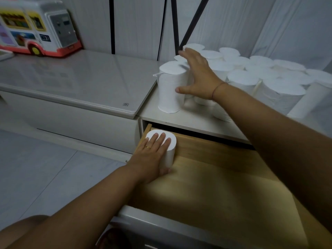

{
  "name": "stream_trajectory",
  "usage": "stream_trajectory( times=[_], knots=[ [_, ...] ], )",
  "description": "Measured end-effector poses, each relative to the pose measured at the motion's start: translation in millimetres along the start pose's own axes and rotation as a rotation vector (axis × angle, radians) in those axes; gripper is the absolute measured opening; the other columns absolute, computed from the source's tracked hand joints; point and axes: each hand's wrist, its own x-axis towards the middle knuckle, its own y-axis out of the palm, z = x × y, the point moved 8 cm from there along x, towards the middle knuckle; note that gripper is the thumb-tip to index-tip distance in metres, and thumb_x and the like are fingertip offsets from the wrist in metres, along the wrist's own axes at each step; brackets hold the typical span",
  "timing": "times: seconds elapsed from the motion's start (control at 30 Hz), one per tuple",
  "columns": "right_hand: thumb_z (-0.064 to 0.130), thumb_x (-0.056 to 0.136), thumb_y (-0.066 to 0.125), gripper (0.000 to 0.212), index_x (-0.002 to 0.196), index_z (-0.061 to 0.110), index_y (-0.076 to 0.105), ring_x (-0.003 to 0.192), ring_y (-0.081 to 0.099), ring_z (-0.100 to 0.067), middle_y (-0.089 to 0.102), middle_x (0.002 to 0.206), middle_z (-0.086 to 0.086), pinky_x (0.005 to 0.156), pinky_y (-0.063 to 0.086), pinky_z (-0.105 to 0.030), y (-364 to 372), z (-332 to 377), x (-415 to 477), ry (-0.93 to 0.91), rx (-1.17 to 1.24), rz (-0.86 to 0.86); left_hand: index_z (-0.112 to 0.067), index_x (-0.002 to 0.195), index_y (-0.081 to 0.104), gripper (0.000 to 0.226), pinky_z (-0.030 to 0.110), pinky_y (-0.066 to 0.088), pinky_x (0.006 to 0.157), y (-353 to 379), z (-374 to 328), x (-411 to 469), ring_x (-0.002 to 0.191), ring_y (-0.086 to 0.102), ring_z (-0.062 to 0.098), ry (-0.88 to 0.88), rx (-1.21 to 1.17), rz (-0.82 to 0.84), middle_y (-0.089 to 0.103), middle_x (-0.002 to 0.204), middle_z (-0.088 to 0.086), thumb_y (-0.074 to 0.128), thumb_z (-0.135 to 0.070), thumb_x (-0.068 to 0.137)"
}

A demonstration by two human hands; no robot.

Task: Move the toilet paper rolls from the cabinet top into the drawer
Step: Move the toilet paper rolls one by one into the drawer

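Observation:
Several white toilet paper rolls point(265, 81) stand packed together on the white cabinet top point(181, 119). Below it the wooden drawer point(224, 169) is pulled out. One roll point(170, 150) stands upright in the drawer's back left corner; my left hand point(152, 155) wraps around it, fingers over its top and thumb against its base. My right hand point(197, 76) hovers with fingers spread, thumb in front of the leftmost roll point(168, 92) on the cabinet top and fingers behind it, not closed on it.
A lower cabinet with a glossy glass top point(75, 81) sits to the left, carrying a toy bus point(36, 27) at the back. Dark poles point(112, 24) lean against the wall behind. The tiled floor point(45, 168) lies at lower left.

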Motion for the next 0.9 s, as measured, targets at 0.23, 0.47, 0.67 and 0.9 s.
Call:
stream_trajectory(
  times=[0.23,0.47,0.67,0.9],
  knots=[
    [0.04,0.069,0.077,0.106,0.148,0.021,0.01,0.141,0.019,-0.021,0.019,0.155,-0.002,0.115,0.017,-0.036,23.0,-5.4,31.3,-0.03,0.004,0.267,-0.021,0.149,-0.014,0.09,0.035,-0.017,0.113,0.2,0.2,1.6,0.145,-0.021,0.023,0.001,-0.011,0.003,-0.019,0.159,0.005,0.039,-0.063,0.089],
    [0.042,0.07,0.075,0.098,0.146,0.021,0.018,0.138,0.013,-0.027,0.023,0.152,-0.001,0.113,0.018,-0.043,31.4,-4.4,35.2,-0.068,-0.105,0.249,-0.021,0.149,-0.013,0.089,0.037,-0.015,0.115,-0.4,-0.1,3.4,0.145,-0.021,0.024,0.003,-0.008,0.021,-0.019,0.159,0.005,0.038,-0.062,0.09],
    [0.047,0.061,0.079,0.108,0.146,0.029,0.014,0.134,0.019,-0.035,0.025,0.148,-0.008,0.107,0.021,-0.051,21.8,0.0,49.2,-0.023,-0.415,0.316,-0.02,0.15,-0.012,0.089,0.038,-0.013,0.116,-1.7,-1.5,4.1,0.145,-0.02,0.024,-0.008,0.004,0.024,-0.018,0.159,0.005,0.04,-0.06,0.091],
    [0.045,0.05,0.086,0.104,0.136,0.035,0.028,0.131,0.023,-0.034,0.024,0.137,-0.008,0.107,0.028,-0.053,14.3,-4.6,38.0,0.054,-0.405,0.457,-0.021,0.15,-0.012,0.089,0.037,-0.013,0.116,-2.1,-0.7,3.3,0.145,-0.019,0.023,-0.011,-0.002,0.027,-0.018,0.159,0.004,0.041,-0.061,0.091]
  ],
)
